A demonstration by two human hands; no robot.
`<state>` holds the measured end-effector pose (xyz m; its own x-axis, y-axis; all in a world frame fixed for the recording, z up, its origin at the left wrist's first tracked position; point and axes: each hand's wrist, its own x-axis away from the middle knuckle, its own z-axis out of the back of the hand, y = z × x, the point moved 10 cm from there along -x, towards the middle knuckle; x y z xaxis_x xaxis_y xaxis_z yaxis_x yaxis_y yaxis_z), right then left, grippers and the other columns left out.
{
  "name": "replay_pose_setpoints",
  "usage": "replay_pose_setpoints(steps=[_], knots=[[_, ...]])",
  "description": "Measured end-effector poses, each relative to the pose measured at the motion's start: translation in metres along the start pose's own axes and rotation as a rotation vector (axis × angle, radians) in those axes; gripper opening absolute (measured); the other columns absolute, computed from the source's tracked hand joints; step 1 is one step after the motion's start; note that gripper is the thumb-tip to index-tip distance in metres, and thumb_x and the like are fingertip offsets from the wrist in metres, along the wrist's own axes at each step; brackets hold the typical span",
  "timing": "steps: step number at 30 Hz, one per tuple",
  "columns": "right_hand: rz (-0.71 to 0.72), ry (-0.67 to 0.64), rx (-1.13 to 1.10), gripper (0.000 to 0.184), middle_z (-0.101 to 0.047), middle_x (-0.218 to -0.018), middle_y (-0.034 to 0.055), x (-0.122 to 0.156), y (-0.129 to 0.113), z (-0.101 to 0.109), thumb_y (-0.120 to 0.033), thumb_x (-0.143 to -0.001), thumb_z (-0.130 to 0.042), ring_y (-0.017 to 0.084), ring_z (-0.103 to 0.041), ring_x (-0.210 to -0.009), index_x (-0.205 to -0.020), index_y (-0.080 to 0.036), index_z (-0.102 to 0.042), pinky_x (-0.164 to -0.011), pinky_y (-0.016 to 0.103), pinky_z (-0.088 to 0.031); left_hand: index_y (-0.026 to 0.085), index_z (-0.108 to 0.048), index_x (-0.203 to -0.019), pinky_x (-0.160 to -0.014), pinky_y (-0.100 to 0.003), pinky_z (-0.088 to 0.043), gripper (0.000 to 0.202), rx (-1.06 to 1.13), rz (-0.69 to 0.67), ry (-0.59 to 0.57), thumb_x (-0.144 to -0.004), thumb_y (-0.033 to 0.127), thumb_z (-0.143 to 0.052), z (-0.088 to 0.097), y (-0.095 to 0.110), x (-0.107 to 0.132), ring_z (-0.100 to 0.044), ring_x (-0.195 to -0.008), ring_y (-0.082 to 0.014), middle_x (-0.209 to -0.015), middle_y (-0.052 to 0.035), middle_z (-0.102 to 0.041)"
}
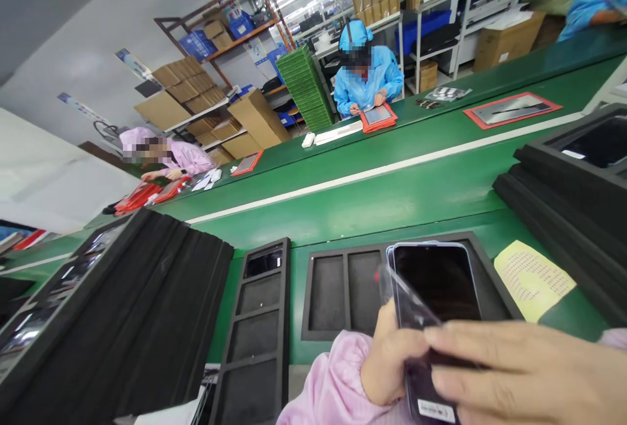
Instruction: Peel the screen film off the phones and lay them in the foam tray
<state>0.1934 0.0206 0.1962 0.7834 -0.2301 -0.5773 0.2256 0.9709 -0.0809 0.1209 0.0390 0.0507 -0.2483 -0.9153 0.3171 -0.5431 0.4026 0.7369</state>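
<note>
Both my hands hold a dark smartphone (438, 294) upright near the bottom of the head view. My left hand (389, 360), in a pink sleeve, grips the phone's lower left edge. My right hand (519, 373) lies across its lower part with fingers wrapped round it. A thin clear film (404, 291) lifts off the phone's left side. Behind the phone lies a black foam tray (345, 291) with empty compartments.
A stack of black foam trays (127, 320) stands at left, another narrow tray (257, 327) beside it, more trays (573, 183) at right. A yellow paper (533, 278) lies on the green belt (392, 183). Across it sit a person in blue (367, 76) and a person in pink (166, 154).
</note>
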Motion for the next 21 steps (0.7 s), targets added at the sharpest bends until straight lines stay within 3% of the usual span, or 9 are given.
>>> replay_pose_setpoints(steps=[2,3,5,8,13,17,21], knots=[[0.15,-0.051,0.046,0.031,-0.06,-0.121,-0.0047,0.009,0.0,-0.009,-0.017,-0.092,-0.038,0.018,-0.051,-0.117,-0.093,-0.027,-0.067,-0.09,0.034,-0.047,0.014,-0.067,-0.088,-0.075,-0.033,-0.044,0.037,0.016,-0.051,0.046,-0.06,0.038,-0.072,-0.001,0.005,-0.007,-0.06,-0.078,-0.0218,-0.08,-0.0062,-0.067],[0.137,-0.033,0.058,0.026,-0.059,-0.122,0.0028,0.013,0.009,-0.01,-0.016,-0.09,-0.042,0.024,-0.049,-0.118,-0.093,-0.024,-0.066,-0.087,0.041,-0.046,0.014,-0.066,-0.093,-0.076,-0.034,-0.044,0.042,0.041,-0.058,0.085,-0.061,0.042,-0.071,0.001,0.004,-0.011,-0.06,-0.079,-0.0225,-0.082,-0.0068,-0.068],[-0.009,0.063,0.045,0.017,-0.059,-0.117,0.0092,0.019,0.04,-0.01,-0.022,-0.089,-0.048,0.031,-0.05,-0.114,-0.085,-0.025,-0.064,-0.079,0.047,-0.043,0.014,-0.064,-0.092,-0.075,-0.034,-0.044,0.044,0.107,-0.036,0.167,-0.062,0.045,-0.07,0.007,-0.003,-0.02,-0.061,-0.079,-0.0227,-0.082,-0.0066,-0.067],[-0.206,0.149,0.002,0.021,-0.058,-0.104,0.0101,0.02,0.076,-0.022,-0.031,-0.09,-0.05,0.032,-0.053,-0.103,-0.072,-0.025,-0.058,-0.076,0.05,-0.042,0.015,-0.063,-0.084,-0.077,-0.033,-0.043,0.037,0.214,-0.017,0.26,-0.059,0.042,-0.069,0.015,-0.011,-0.031,-0.06,-0.081,-0.022,-0.078,-0.0041,-0.065],[-0.676,0.296,-0.15,0.024,-0.054,-0.097,0.008,0.032,0.121,-0.042,-0.035,-0.086,-0.051,0.028,-0.056,-0.094,-0.064,-0.024,-0.05,-0.074,0.045,-0.046,0.016,-0.064,-0.086,-0.078,-0.034,-0.043,0.032,0.269,-0.065,0.294,-0.058,0.033,-0.066,0.015,-0.004,-0.042,-0.061,-0.081,-0.022,-0.077,-0.0026,-0.066],[-0.904,0.346,-0.372,0.026,-0.054,-0.094,0.0052,0.047,0.137,-0.064,-0.038,-0.078,-0.057,0.025,-0.055,-0.097,-0.058,-0.023,-0.05,-0.076,0.039,-0.047,0.015,-0.063,-0.086,-0.076,-0.033,-0.044,0.026,0.25,-0.073,0.344,-0.063,0.028,-0.063,0.016,0.0,-0.04,-0.062,-0.079,-0.0212,-0.076,-0.0026,-0.066],[-1.033,0.349,-0.488,0.028,-0.055,-0.087,0.0038,0.06,0.146,-0.079,-0.039,-0.074,-0.06,0.024,-0.055,-0.099,-0.056,-0.022,-0.048,-0.071,0.033,-0.047,0.014,-0.062,-0.089,-0.077,-0.034,-0.044,0.031,0.24,-0.043,0.364,-0.062,0.028,-0.065,0.017,-0.002,-0.04,-0.063,-0.081,-0.0225,-0.078,-0.0033,-0.067]])
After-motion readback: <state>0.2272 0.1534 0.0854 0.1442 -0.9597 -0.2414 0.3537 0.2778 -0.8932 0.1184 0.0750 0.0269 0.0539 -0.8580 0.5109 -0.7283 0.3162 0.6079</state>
